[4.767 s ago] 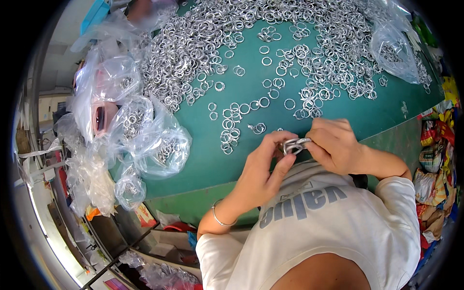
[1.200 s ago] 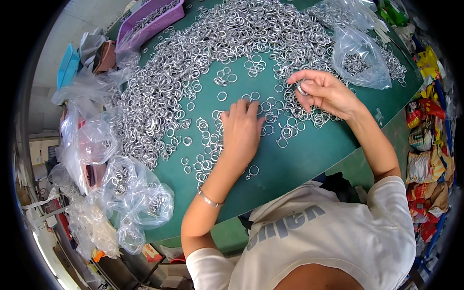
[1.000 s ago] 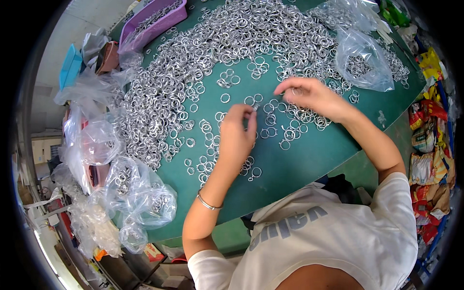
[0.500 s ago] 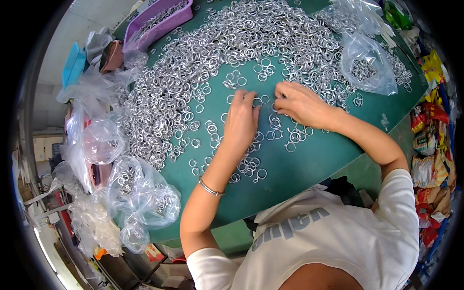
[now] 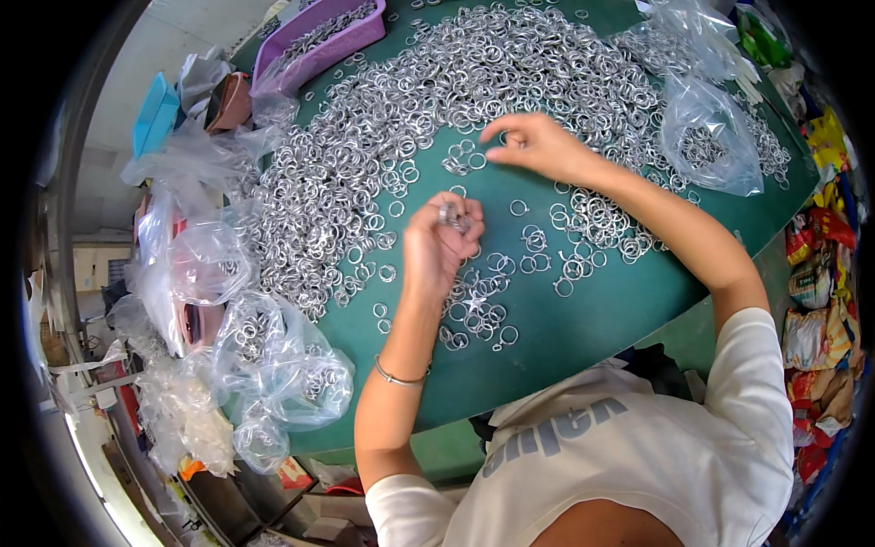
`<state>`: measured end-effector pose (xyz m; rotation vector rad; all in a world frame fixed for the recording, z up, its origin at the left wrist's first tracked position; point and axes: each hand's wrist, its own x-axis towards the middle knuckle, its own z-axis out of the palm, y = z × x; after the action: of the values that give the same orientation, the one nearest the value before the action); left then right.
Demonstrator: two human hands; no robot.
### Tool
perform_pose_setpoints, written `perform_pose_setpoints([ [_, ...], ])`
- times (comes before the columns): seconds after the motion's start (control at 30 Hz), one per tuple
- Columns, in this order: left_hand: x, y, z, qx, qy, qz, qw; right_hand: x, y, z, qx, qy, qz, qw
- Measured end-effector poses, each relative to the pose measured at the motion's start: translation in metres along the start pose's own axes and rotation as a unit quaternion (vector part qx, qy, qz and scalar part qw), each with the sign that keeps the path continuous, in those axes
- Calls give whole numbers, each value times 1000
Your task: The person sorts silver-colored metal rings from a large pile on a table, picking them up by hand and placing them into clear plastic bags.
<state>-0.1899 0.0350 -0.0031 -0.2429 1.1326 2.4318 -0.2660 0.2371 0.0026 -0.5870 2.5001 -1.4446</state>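
Silver metal rings lie across the green table in a broad curved heap point(image 5: 529, 55). My left hand point(image 5: 436, 242) is turned palm up left of the middle, its fingers curled round a few rings point(image 5: 453, 216). Farther off and to the right, my right hand point(image 5: 542, 149) hovers with thumb and forefinger apart, and nothing shows between them. Its fingertips are beside a small group of rings point(image 5: 463, 158). Nearer to me, a loose cluster of rings point(image 5: 478, 310) lies to the right of my left wrist.
A purple tray point(image 5: 333, 38) of small metal parts stands at the far left. Clear plastic bags holding rings lie on the left point(image 5: 292, 365) and at the far right point(image 5: 711, 132). The green table point(image 5: 583, 328) ends at an edge close to my body. Coloured packages point(image 5: 811, 273) line the right side.
My left hand has turned palm up and now shows rings in its fingers. My right hand has moved left and away from me, and its thumb and forefinger have parted.
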Motion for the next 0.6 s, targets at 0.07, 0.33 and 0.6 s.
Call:
perform_pose_setpoints([
  [0.07,3,11,-1,-59,-19,8,998,5,2,19,-269,61,-132,952],
  [0.33,42,18,-30,559,172,258,769,2,7,16,-320,52,-191,927],
  [0.6,49,16,-23,707,153,313,616,8,13,15,-394,-9,-243,886],
])
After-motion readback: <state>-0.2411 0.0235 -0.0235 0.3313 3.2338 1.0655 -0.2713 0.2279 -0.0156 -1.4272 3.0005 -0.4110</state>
